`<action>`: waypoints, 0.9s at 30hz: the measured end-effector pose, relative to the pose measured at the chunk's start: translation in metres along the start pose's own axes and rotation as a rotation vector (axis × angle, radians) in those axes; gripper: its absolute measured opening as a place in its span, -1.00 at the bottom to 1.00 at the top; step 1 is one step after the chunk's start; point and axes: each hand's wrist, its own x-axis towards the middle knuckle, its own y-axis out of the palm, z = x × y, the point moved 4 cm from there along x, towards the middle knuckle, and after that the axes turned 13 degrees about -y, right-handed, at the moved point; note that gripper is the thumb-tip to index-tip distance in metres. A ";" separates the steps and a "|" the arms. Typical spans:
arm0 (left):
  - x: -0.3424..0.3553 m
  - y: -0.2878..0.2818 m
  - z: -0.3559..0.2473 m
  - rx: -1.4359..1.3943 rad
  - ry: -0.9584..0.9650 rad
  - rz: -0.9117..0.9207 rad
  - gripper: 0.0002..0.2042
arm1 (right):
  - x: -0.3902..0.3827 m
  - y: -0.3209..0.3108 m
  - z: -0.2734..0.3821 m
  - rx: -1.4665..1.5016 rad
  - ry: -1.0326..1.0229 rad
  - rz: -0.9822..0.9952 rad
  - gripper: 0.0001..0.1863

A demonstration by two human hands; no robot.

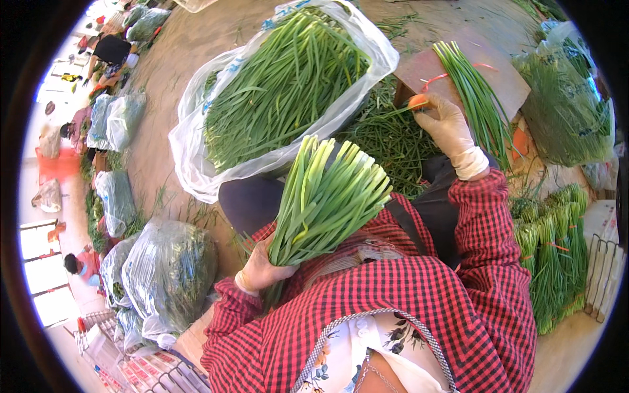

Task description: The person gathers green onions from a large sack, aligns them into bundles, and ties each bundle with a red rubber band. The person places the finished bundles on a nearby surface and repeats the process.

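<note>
My left hand [263, 267], in a pale glove, is closed round the lower part of a thick bunch of garlic chives [331, 196], their pale cut ends fanned up and away from me. To the right my right hand [445, 124], also gloved, pinches a thin chive leaf [393, 112]. A rounded orange piece [417, 102] shows at its fingertips; I cannot tell whether it is worn or held. Just beyond that hand a smaller bunch of chives [468, 82] lies on a brown board [419, 64], with a red tie [434, 82] by it.
A large open plastic bag [187, 147] full of chives lies ahead. Loose trimmings [386, 147] are heaped between it and my knees. Tied chive bundles [550, 255] stand at right, below a filled bag [567, 105]. More filled bags [170, 268] line the left, where other people [85, 265] sit.
</note>
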 end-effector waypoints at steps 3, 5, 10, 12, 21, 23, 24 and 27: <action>0.002 -0.001 0.002 -0.009 -0.084 0.064 -0.35 | 0.000 0.010 0.022 -0.308 -0.399 0.047 -0.38; 0.004 0.001 0.001 0.020 -0.079 0.095 -0.35 | -0.008 0.041 0.044 -0.278 -0.596 0.243 -0.33; 0.006 0.006 0.005 -0.079 -0.167 0.218 -0.32 | -0.012 0.096 0.090 -0.270 -0.832 0.443 -0.55; 0.006 0.008 0.007 -0.059 -0.191 0.271 -0.31 | -0.012 0.110 0.090 -0.224 -0.834 0.591 -0.69; 0.012 0.012 0.008 -0.051 -0.238 0.432 -0.32 | -0.017 0.112 0.051 0.465 -0.055 0.527 -0.81; 0.013 0.011 0.005 -0.007 -0.221 0.432 -0.31 | -0.010 0.103 0.042 0.640 0.119 0.472 -0.79; 0.013 0.011 0.003 -0.016 -0.211 0.419 -0.31 | -0.003 0.089 0.040 0.617 -0.006 0.402 -0.77; 0.009 0.012 -0.002 -0.113 -0.147 0.381 -0.28 | 0.011 0.052 0.008 0.706 0.101 0.083 -0.76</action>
